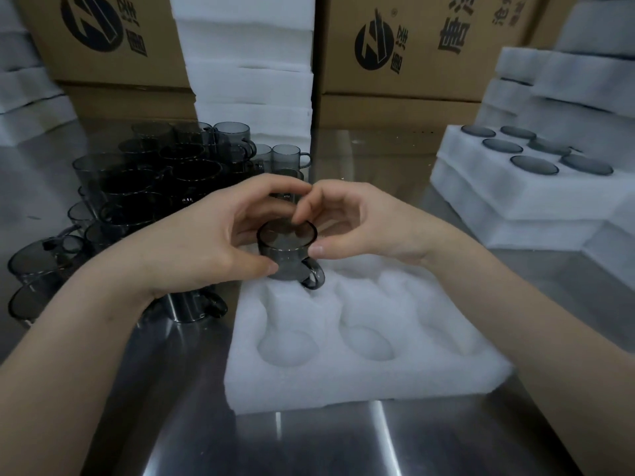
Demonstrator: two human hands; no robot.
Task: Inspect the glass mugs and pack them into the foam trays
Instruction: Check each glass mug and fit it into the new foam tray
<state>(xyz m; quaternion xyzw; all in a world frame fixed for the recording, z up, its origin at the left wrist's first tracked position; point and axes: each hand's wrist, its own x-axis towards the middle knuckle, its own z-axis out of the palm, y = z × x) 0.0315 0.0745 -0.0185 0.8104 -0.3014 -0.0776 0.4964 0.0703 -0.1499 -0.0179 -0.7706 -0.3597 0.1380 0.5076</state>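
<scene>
Cardboard boxes [415, 49] behind steel table [343, 441]

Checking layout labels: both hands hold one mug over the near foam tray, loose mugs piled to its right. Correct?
Wrong side: head view shows loose mugs piled to its left. The left hand and right hand hold the mug over the foam tray.

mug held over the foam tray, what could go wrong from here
The mug is held only by fingertips of the left hand and right hand; smooth glass may slip. Its handle may miss its slot in the foam tray. The left forearm hangs over the loose mugs and could knock them.
</scene>
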